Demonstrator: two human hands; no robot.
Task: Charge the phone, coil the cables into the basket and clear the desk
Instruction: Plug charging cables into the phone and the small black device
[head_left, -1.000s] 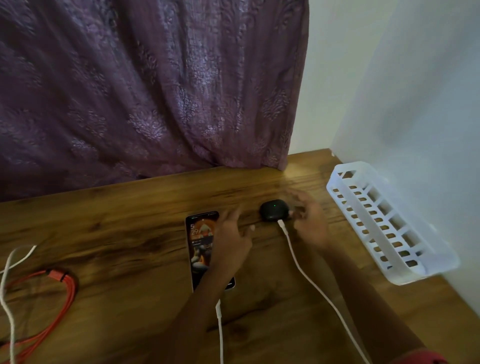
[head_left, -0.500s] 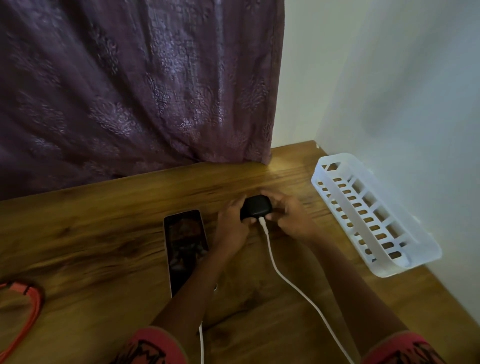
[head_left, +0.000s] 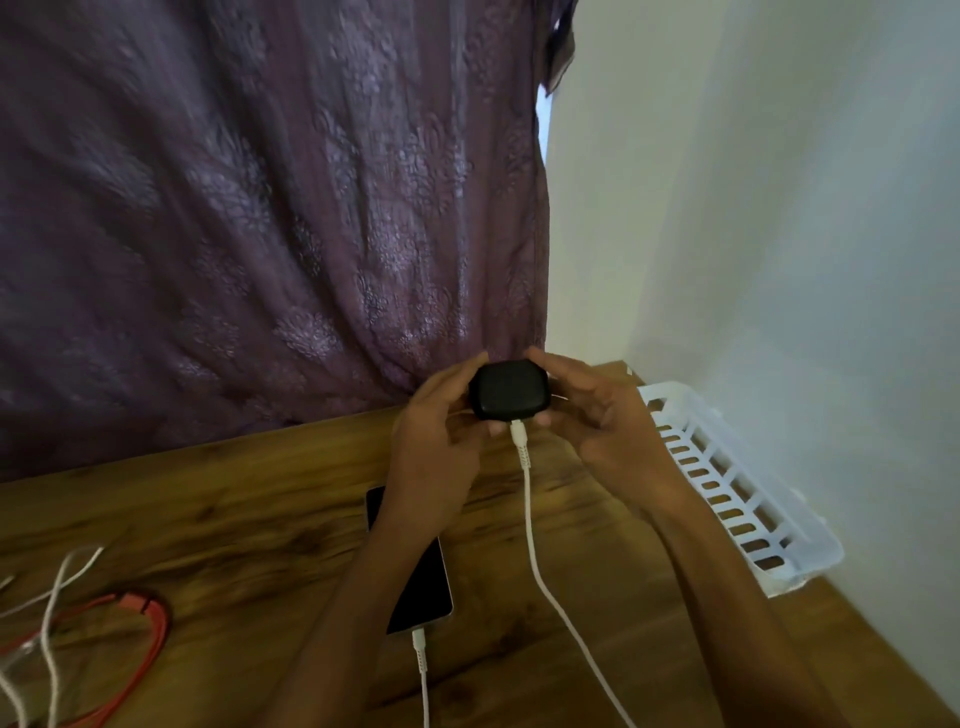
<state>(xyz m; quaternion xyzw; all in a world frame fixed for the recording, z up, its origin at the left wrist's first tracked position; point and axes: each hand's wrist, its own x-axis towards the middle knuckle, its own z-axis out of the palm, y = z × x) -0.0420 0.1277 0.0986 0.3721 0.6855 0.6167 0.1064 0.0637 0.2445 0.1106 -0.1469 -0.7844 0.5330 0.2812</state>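
Both hands hold a small black case (head_left: 506, 389) lifted above the wooden desk (head_left: 234, 509). My left hand (head_left: 441, 431) grips its left side and my right hand (head_left: 597, 415) grips its right side. A white cable (head_left: 540, 561) is plugged into the case's near edge and trails toward me. The phone (head_left: 421, 577) lies flat below with a dark screen, partly under my left forearm, and a second white cable (head_left: 422, 670) is plugged into its near end. A white slotted basket (head_left: 727, 483) sits at the right by the wall.
A red cable (head_left: 140, 623) and loose white cables (head_left: 52, 597) lie tangled at the desk's left front. A purple curtain (head_left: 260, 234) hangs behind the desk. A white wall (head_left: 779, 234) borders the right side.
Both hands have lifted the black case off the desk with its cable attached. The phone screen went dark. The camera tilted up.
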